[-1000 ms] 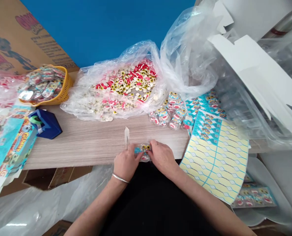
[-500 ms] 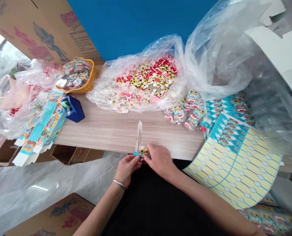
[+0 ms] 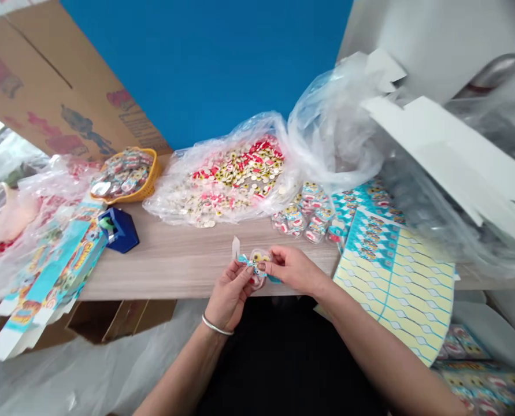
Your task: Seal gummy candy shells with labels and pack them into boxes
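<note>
My left hand (image 3: 233,284) pinches the left side of a small clear candy pack (image 3: 257,282) with yellow eye-like and red pieces inside. My right hand (image 3: 296,268) grips the pack's right side, its fingers at a blue printed label (image 3: 257,267) that lies across the middle. Just behind the left fingers, a narrow white paper strip (image 3: 236,247) sticks up over the table. Similar filled packs (image 3: 313,216) are heaped beyond my right hand. Farther right lies a label sheet (image 3: 396,289), with blue labels along one end and bare yellow backing.
A clear bag of loose candy pieces (image 3: 240,173) lies across the table's back. To the left are a yellow basket (image 3: 153,176) of packs, a blue tape dispenser (image 3: 121,230) and flat printed boxes (image 3: 62,266). Plastic bags (image 3: 335,127) and white card (image 3: 448,156) fill the right side.
My head view has tilted up and shifted right. Both hands have lifted the candy pack a little over the table edge, and the label now wraps across it toward my right fingers.
</note>
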### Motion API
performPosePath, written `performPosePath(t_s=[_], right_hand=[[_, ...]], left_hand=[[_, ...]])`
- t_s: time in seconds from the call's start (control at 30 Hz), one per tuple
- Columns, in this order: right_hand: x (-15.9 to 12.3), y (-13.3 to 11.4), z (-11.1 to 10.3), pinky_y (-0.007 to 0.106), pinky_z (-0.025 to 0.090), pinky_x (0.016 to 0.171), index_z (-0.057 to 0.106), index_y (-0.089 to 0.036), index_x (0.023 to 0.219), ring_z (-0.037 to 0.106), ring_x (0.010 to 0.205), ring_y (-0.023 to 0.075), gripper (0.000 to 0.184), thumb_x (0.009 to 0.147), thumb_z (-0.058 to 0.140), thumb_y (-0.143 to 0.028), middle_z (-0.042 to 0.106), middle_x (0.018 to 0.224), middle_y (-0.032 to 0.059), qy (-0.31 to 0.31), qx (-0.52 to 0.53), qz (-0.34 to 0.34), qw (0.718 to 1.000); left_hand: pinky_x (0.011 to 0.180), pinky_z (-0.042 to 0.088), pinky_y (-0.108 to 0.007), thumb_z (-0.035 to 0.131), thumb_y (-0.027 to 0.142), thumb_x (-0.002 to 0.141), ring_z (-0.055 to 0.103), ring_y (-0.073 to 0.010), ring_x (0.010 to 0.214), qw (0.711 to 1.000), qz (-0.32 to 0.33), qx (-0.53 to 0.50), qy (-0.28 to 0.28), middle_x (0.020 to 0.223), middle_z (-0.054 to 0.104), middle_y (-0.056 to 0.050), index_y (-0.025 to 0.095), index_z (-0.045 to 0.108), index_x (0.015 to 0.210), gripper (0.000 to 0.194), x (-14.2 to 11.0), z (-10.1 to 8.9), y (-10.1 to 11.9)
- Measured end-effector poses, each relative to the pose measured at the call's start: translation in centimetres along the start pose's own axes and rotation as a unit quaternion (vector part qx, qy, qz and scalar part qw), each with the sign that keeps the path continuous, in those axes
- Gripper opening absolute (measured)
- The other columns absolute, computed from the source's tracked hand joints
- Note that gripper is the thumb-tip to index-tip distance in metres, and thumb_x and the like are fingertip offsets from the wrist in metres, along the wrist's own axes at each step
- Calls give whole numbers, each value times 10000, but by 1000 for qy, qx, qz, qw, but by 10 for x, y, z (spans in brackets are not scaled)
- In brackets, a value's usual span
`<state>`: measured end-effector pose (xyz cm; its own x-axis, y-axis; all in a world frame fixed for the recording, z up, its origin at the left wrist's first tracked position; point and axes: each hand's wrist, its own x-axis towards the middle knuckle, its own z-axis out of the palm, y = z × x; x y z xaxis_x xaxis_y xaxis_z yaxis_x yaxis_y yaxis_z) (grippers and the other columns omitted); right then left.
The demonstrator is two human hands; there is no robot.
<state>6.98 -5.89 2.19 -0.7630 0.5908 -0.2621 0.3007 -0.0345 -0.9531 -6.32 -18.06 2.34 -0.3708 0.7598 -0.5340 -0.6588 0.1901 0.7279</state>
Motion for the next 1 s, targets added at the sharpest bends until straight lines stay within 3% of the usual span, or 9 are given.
performPosePath(t_s=[0.13, 0.23, 0.37, 0.6, 0.77, 0.87, 0.93, 1.0], right_hand=[[-8, -2, -27, 215, 303, 437, 627, -188, 861, 424, 436, 75, 335, 831, 606, -521, 563, 624, -48, 86, 136, 27, 987], [-18, -2, -39, 208, 301, 430, 639, -188, 822, 409, 433, 71, 362, 804, 654, -549, 539, 583, -57, 136, 148, 5, 980], [-28, 1, -47, 211, 323, 463, 666, -179, 895, 444, 477, 79, 362, 771, 710, -516, 576, 617, -49, 157, 126, -15, 979], [-37, 4, -49, 218, 401, 530, 670, -178, 838, 544, 574, 102, 267, 741, 755, -412, 656, 681, -18, 168, 117, -44, 978], [-43, 3, -46, 222, 344, 409, 650, -171, 1177, 461, 413, 65, 555, 752, 726, -519, 726, 835, 27, 192, 186, -8, 964], [-46, 2, -42, 258, 396, 411, 569, -178, 1327, 506, 394, 69, 693, 743, 725, -516, 732, 1082, 105, 235, 173, 10, 956], [-46, 2, -40, 290, 452, 443, 556, -195, 1348, 541, 410, 75, 713, 727, 743, -490, 676, 1250, 148, 284, 132, 15, 950], [-44, 2, -39, 297, 455, 448, 595, -201, 1278, 532, 417, 72, 645, 717, 752, -477, 664, 1261, 146, 297, 117, 7, 948]], left_hand=[[710, 574, -249, 926, 308, 608, 653, -92, 660, 999, 34, 20, -23, 818, 717, 17, 189, 654, 1034, 520, 20, 25, 5], [698, 566, -241, 930, 327, 593, 649, -91, 647, 997, 52, 46, -40, 787, 717, 24, 186, 632, 1054, 566, 26, 42, 6], [695, 561, -238, 930, 333, 588, 638, -84, 626, 994, 59, 69, -59, 761, 718, 25, 181, 632, 1007, 536, 26, 57, 6], [686, 572, -243, 934, 351, 581, 626, -81, 614, 992, 51, 71, -86, 745, 718, 8, 154, 680, 867, 430, 20, 65, 3], [731, 593, -280, 949, 330, 547, 652, -94, 642, 996, 71, 24, -53, 801, 747, -7, 162, 681, 840, 432, 23, 68, 3], [744, 587, -273, 949, 328, 545, 665, -99, 674, 996, 79, 17, -44, 829, 757, -20, 156, 689, 848, 436, 26, 71, 3], [748, 584, -273, 949, 334, 543, 670, -104, 690, 995, 87, 11, -40, 839, 759, -22, 155, 692, 850, 439, 27, 73, 3], [742, 578, -270, 950, 327, 541, 661, -99, 674, 995, 95, 4, -37, 810, 751, -12, 156, 694, 841, 430, 29, 73, 4]])
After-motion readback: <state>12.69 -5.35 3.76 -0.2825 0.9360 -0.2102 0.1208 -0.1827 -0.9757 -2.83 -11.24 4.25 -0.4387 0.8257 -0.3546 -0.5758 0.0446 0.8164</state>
